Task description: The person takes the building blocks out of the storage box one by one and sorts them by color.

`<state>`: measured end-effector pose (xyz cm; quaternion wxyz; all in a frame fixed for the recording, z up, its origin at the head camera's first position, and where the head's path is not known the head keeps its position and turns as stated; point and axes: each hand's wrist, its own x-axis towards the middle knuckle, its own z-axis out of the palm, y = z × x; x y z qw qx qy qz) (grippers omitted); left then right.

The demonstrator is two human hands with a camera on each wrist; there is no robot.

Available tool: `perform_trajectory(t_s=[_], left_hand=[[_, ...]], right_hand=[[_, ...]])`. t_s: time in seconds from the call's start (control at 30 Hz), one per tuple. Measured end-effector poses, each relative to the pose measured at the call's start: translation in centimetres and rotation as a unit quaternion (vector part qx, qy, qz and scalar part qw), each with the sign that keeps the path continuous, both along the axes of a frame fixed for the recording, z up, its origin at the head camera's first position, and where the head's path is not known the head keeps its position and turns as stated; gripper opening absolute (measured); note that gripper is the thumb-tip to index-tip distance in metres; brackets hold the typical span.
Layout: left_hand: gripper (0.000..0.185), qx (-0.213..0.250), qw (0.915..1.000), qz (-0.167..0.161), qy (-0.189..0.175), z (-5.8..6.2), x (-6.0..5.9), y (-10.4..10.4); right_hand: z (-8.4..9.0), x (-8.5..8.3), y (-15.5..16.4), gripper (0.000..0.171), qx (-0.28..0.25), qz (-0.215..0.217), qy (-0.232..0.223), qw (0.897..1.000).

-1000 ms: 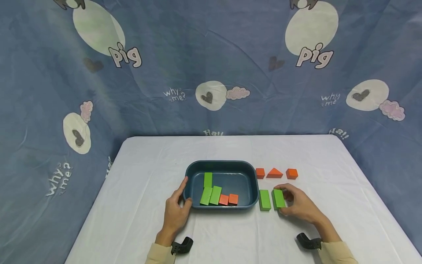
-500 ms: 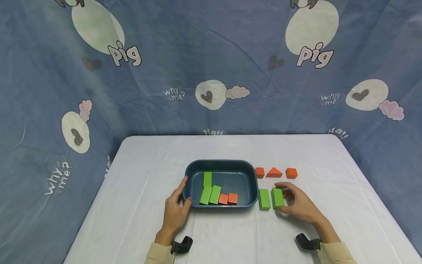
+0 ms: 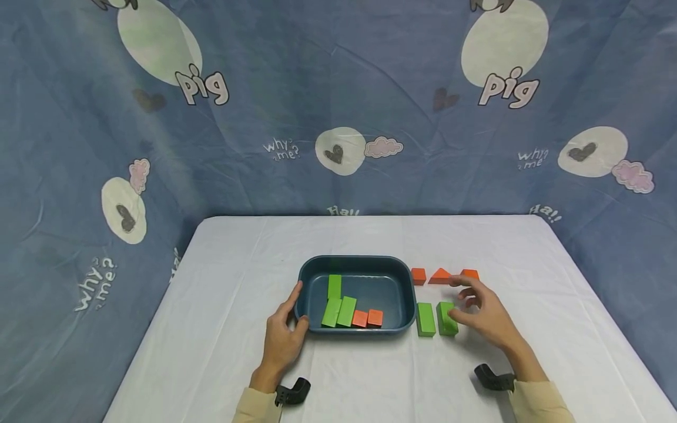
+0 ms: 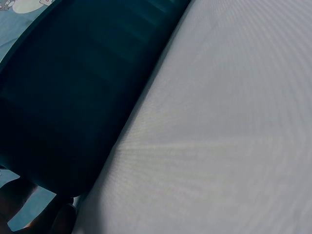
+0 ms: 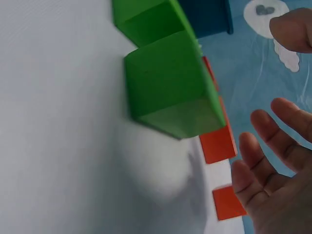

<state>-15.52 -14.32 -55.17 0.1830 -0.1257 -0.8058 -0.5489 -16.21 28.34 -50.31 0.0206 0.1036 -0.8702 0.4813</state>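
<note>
Resting left hand (image 3: 281, 339) grips tray (image 3: 355, 263) rim

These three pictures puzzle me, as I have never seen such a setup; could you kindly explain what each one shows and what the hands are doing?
A person works with bare hands and wears three cameras. The head view looks down on a white table. The left hand grips the rim of a dark blue tray holding green and orange blocks. The right hand is open, holding nothing, its thumb at a green block beside a second green block. Three orange blocks lie behind. The left wrist view shows the tray's wall close up; the right wrist view shows the green block and open fingers.
</note>
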Motion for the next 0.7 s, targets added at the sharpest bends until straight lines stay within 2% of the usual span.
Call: perform_trajectory(t_s=[0.17, 0.7], left_hand=[[0.075, 0.001, 0.9999, 0.000, -0.010, 0.1, 0.0, 0.0], [0.074, -0.006, 0.9999, 0.008, 0.000, -0.3, -0.1, -0.2]], right_hand=[[0.7, -0.7, -0.4, 0.064, -0.007, -0.002, 0.035, 0.999], [2.6, -2.2, -3.7, 0.060, -0.021, 0.020, 0.067, 0.997]])
